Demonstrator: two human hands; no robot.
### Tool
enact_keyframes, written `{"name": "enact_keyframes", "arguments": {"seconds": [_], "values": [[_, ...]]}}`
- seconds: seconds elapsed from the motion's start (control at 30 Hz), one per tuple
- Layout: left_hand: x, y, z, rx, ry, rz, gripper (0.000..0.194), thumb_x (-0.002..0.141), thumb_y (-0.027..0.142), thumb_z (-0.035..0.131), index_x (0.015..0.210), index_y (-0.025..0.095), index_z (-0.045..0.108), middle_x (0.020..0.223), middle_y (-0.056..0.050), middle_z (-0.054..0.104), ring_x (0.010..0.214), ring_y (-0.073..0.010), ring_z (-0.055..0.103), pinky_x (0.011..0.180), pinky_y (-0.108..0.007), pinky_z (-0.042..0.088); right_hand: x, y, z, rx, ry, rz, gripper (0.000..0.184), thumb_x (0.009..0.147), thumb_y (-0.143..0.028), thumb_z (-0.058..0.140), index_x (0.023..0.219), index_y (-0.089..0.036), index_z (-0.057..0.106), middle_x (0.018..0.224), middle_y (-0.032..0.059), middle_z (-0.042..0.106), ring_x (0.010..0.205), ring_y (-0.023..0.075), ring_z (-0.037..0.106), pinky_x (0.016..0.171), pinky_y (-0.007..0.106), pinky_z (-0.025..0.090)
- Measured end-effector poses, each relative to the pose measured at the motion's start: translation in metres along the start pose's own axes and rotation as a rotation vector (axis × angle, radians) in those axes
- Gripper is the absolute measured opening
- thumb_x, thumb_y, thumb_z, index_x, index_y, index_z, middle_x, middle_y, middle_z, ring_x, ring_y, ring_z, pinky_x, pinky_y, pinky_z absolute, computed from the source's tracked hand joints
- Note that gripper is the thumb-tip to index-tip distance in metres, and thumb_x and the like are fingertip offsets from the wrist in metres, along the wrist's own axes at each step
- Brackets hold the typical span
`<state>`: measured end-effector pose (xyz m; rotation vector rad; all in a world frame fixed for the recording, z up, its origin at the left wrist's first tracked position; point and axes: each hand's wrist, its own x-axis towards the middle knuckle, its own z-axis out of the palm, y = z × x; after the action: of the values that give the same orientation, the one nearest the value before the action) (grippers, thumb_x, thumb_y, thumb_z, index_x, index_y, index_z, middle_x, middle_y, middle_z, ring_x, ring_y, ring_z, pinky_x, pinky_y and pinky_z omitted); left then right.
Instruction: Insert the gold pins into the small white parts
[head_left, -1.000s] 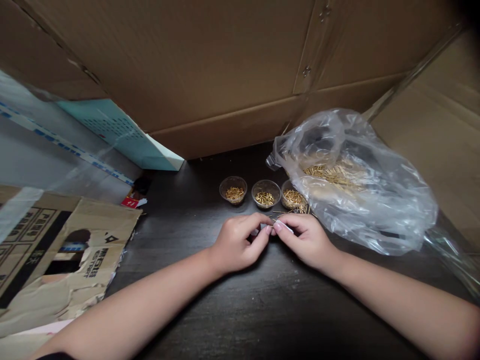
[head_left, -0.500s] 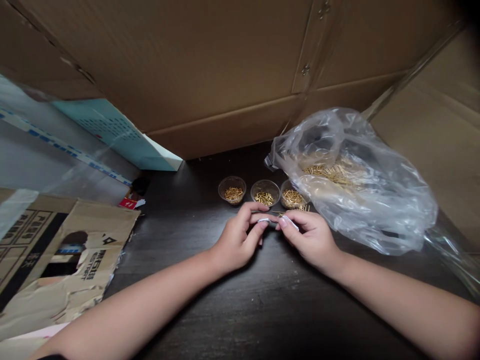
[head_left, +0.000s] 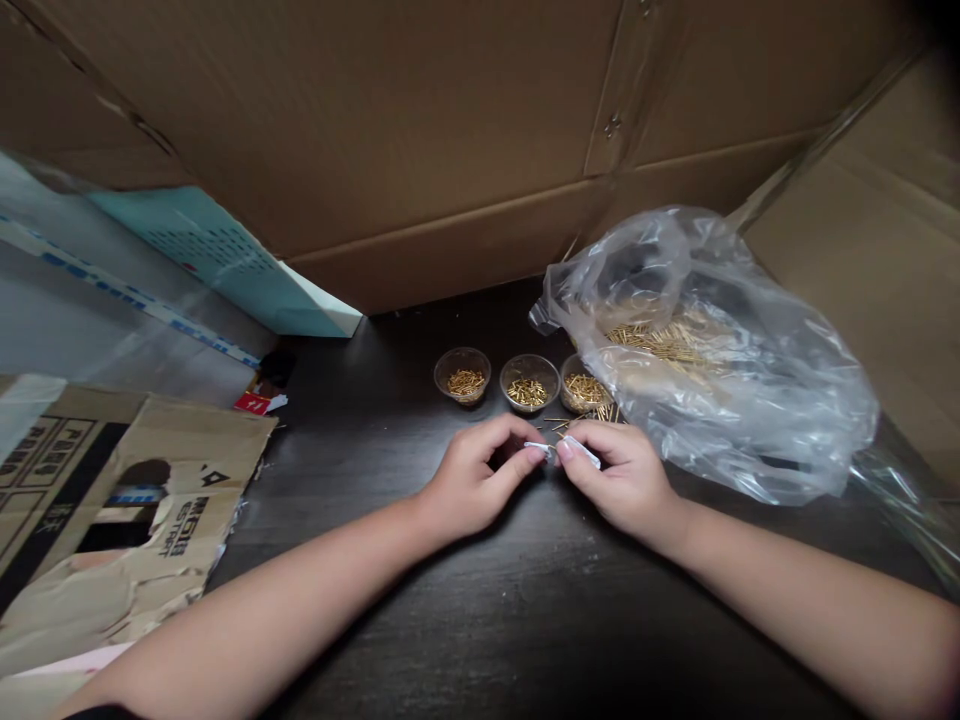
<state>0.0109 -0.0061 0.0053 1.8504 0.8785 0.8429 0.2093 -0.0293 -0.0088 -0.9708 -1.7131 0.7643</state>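
Over the dark table my left hand (head_left: 476, 475) and my right hand (head_left: 622, 482) meet almost tip to tip, each closed in a thumb-and-forefinger pinch. A thin gold-coloured pin (head_left: 553, 447) shows in the narrow gap between them; its ends are hidden by the fingertips. Small white strips lie at the left forefinger (head_left: 535, 446) and the right forefinger (head_left: 586, 453); whether they are wrapped on or held, I cannot tell. Just beyond stand a left clear cup (head_left: 463, 376), a middle clear cup (head_left: 530, 383) and a right clear cup (head_left: 583, 384), all holding small gold-coloured pieces. Loose gold-coloured pins (head_left: 606, 413) lie behind my right hand.
A crumpled clear plastic bag (head_left: 757, 400) with many gold-coloured pins spreads at the right, against the right cup. Cardboard walls (head_left: 420, 130) close off the back and right. Torn cardboard (head_left: 176, 450) and a light-blue box (head_left: 225, 255) stand at the left.
My left fingers have curled inward, the forefinger now meeting the thumb at the white strip. My right hand keeps its pinch in nearly the same place. The view has shifted slightly.
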Motion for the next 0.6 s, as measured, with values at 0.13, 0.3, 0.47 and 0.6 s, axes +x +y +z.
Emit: {"name": "enact_keyframes", "arguments": {"seconds": [0.13, 0.3, 0.47, 0.6], "values": [[0.0005, 0.0005, 0.0000, 0.001, 0.011, 0.002, 0.014, 0.097, 0.026, 0.063, 0.098, 0.013, 0.067, 0.082, -0.002, 0.070, 0.072, -0.0096, 0.061, 0.067, -0.020, 0.048, 0.0002, 0.0001, -0.0005, 0.002, -0.007, 0.001, 0.023, 0.096, -0.018, 0.058, 0.073, -0.017, 0.064, 0.062, -0.0026, 0.059, 0.055, 0.0087, 0.052, 0.054, 0.020, 0.041], [0.0008, -0.0001, -0.0001, 0.011, 0.016, 0.011, 0.014, 0.097, 0.026, 0.063, 0.099, 0.013, 0.068, 0.083, -0.003, 0.071, 0.072, -0.0098, 0.062, 0.068, -0.020, 0.049, 0.0006, 0.0008, 0.0003, 0.016, -0.038, 0.004, 0.022, 0.095, -0.017, 0.058, 0.074, -0.016, 0.065, 0.063, -0.0023, 0.060, 0.055, 0.0086, 0.053, 0.054, 0.020, 0.041], [0.0012, 0.0001, -0.0003, -0.007, 0.009, 0.031, 0.012, 0.097, 0.024, 0.063, 0.099, 0.013, 0.068, 0.084, -0.003, 0.072, 0.074, -0.0098, 0.064, 0.069, -0.019, 0.050, 0.0001, 0.0021, 0.0000, 0.032, -0.045, 0.028, 0.023, 0.096, -0.019, 0.058, 0.074, -0.016, 0.065, 0.065, -0.0016, 0.062, 0.057, 0.0092, 0.055, 0.057, 0.020, 0.043], [0.0010, 0.0001, -0.0004, -0.016, 0.016, 0.039, 0.011, 0.097, 0.023, 0.062, 0.099, 0.013, 0.068, 0.082, -0.003, 0.071, 0.073, -0.0094, 0.064, 0.068, -0.018, 0.050, 0.0003, 0.0019, -0.0008, 0.026, -0.039, 0.032, 0.024, 0.095, -0.020, 0.058, 0.073, -0.017, 0.065, 0.063, -0.0023, 0.061, 0.056, 0.0086, 0.054, 0.055, 0.019, 0.042]]}}
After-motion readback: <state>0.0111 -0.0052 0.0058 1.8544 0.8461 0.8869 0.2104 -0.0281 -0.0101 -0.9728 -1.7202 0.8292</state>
